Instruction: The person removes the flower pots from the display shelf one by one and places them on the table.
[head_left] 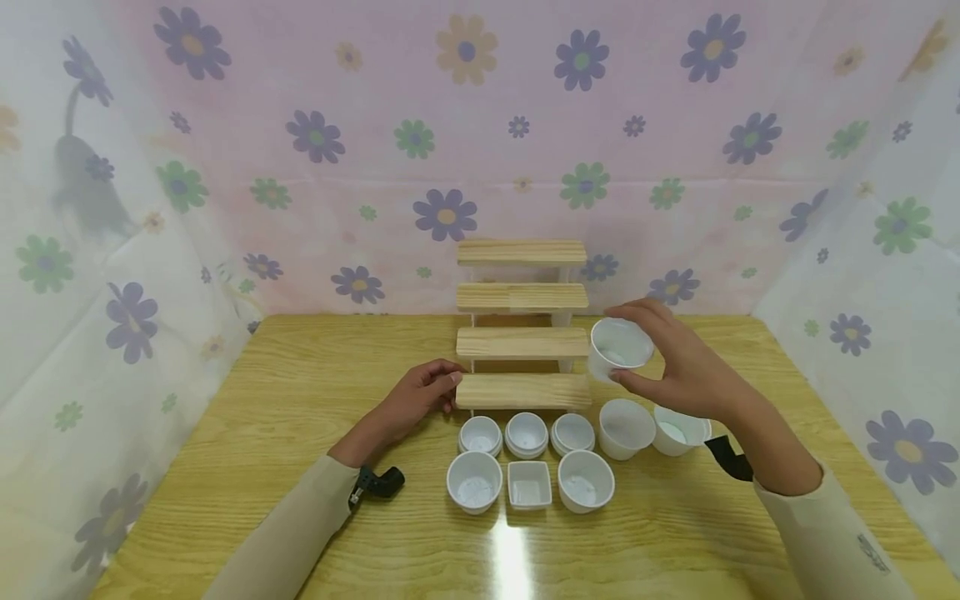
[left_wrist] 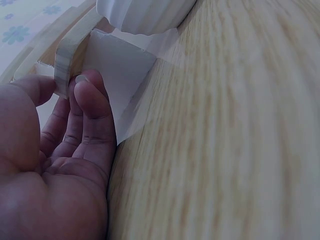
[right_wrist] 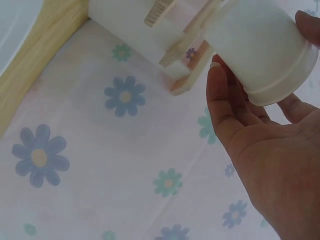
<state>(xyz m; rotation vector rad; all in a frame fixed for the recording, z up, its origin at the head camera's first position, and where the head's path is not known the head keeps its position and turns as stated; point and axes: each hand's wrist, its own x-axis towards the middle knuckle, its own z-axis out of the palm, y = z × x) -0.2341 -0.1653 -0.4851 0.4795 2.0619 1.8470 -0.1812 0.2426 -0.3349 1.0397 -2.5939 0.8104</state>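
A four-step wooden display stand point(head_left: 522, 390) with white side panels stands at the back of the table. My left hand point(head_left: 418, 397) grips the left end of its lowest step point(left_wrist: 72, 55), thumb on one side and curled fingers behind it. To the right of the stand, raised in the air, my right hand point(head_left: 693, 371) holds a round white pot point(head_left: 621, 343) by its rim between thumb and fingers. In the right wrist view the pot point(right_wrist: 260, 47) is tilted, its rim toward the palm. Two more white pots point(head_left: 626, 429) stand on the table below that hand.
In front of the stand are three small ribbed round pots point(head_left: 527, 435) in a row. Nearer, a square white pot point(head_left: 529, 485) sits between two larger round ones point(head_left: 475, 482). Flower-printed cloth point(head_left: 360, 108) walls the back and sides of the wood-grain table point(head_left: 330, 350).
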